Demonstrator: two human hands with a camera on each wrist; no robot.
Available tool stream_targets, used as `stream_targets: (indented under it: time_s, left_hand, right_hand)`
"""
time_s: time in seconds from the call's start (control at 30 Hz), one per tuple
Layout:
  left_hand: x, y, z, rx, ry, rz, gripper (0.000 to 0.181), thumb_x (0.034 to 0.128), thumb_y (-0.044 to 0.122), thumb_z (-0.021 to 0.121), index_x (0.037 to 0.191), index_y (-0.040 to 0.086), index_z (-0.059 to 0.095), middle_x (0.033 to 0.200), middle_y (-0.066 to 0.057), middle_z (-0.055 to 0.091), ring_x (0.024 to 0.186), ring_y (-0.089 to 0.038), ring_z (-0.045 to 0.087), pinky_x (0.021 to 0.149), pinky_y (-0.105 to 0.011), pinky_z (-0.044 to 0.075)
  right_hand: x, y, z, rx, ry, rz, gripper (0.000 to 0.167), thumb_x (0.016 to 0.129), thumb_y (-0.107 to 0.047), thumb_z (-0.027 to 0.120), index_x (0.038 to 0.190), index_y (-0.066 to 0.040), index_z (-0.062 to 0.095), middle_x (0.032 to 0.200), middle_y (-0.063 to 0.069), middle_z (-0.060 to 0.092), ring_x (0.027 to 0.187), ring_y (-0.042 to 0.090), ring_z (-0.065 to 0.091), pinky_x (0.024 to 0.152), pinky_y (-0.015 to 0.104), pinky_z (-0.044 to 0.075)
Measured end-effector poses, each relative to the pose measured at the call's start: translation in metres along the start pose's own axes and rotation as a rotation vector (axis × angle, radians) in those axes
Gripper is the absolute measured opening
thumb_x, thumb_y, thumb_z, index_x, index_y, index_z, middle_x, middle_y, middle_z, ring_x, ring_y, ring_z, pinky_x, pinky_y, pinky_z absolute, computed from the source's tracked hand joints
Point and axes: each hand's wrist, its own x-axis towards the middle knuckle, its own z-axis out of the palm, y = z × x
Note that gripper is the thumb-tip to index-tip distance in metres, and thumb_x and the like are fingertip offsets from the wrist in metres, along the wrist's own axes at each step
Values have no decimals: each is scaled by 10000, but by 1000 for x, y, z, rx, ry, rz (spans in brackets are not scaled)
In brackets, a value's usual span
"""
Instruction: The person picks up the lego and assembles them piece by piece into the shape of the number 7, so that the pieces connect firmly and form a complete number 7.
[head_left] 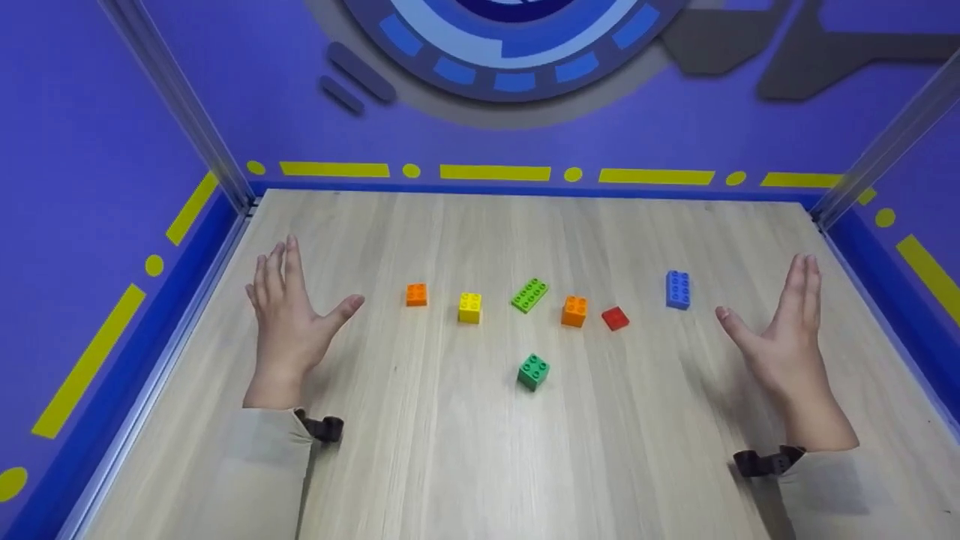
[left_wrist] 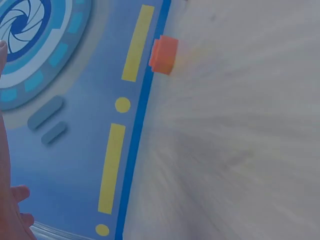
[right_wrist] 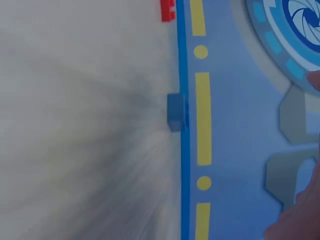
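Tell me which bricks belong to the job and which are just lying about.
Likely in the job, by nearness:
leftmost orange brick, nearest the left hand
blue brick, nearest the right hand

Probably just lying about:
yellow brick
light green brick
other orange brick
red brick
dark green brick

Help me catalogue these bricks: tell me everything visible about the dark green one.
The dark green brick looks like plastic, roughly cubic, with four round studs in a square. It sits studs up on the wood-grained table, near mid-width, one corner turned toward the camera. Only the table touches it.
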Motion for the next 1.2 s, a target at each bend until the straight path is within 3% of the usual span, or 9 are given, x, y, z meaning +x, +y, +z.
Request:
stream_targets:
  time_s: [0.23, 0.33, 0.47, 0.53, 0.6, 0.77, 0.97, 1.2]
  left_hand:
    - [6, 25, 0, -128, 67, 37, 1299, 876, 636, 875, 1832, 178, 124, 1869, -208, 217, 1727, -485, 180, 1338, -813, 239]
    - [6, 40, 2, -190, 79, 55, 1308, 863, 752, 836, 1826, 177, 164, 1864, -190, 242, 1713, -466, 228, 1327, -809, 271]
    - [5, 63, 6, -259, 96, 89, 1369, 815, 960, 724, 1808, 158, 231, 1854, -154, 283, 1687, -432, 292, 1322, -784, 307]
    - [4, 75, 8, -295, 107, 91, 1366, 810, 987, 700, 1794, 145, 267, 1840, -132, 319, 1655, -399, 348, 1317, -742, 344]
    - [4, 87, 11, -335, 114, 83, 1344, 816, 997, 682, 1780, 144, 296, 1818, -109, 361, 1615, -365, 397, 1308, -690, 383]
    - [5, 108, 26, -434, 112, 71, 1264, 855, 953, 695, 1742, 121, 354, 1742, -98, 460, 1526, -313, 484, 1282, -580, 433]
    - [2, 119, 48, -501, 44, 65, 1021, 948, 558, 872, 1724, 114, 378, 1702, -92, 490, 1504, -293, 509, 1276, -513, 446]
    - [-4, 118, 66, -544, -19, 41, 928, 970, 447, 890, 1705, 135, 416, 1689, -69, 501, 1469, -323, 539, 1246, -515, 478]
  right_hand:
    - [-4, -32, 16, 123, 13, -28, 1140, 1045, -335, 775, 1835, -261, -44, 1937, 48, -14, 1793, 417, 38, 1380, 784, 56]
    - [-8, -46, 26, 169, 11, -67, 1131, 1030, -268, 799, 1837, -280, 7, 1935, 2, 70, 1793, 360, 113, 1414, 711, 98]
    - [-13, -67, 37, 223, 28, -155, 1089, 1001, -163, 813, 1835, -239, 116, 1916, 5, 186, 1770, 319, 221, 1452, 398, 188]
    - [-15, -76, 41, 254, 39, -206, 1063, 988, -108, 812, 1828, -211, 169, 1900, 23, 242, 1754, 284, 269, 1405, 231, 220]
    - [-17, -84, 46, 288, 45, -239, 1039, 980, -64, 807, 1821, -194, 210, 1882, 35, 291, 1733, 269, 314, 1354, 145, 251]
    - [-22, -98, 63, 367, 19, -251, 981, 991, -19, 780, 1808, -171, 259, 1856, 67, 351, 1689, 248, 379, 1339, 156, 310]
    - [-29, -103, 86, 440, -33, -295, 938, 970, 21, 777, 1773, -36, 296, 1826, 151, 384, 1657, 346, 403, 1327, 151, 332]
    - [-37, -107, 103, 552, -103, -292, 885, 984, 43, 733, 1763, -41, 323, 1805, 159, 413, 1605, 145, 477, 1298, 169, 395]
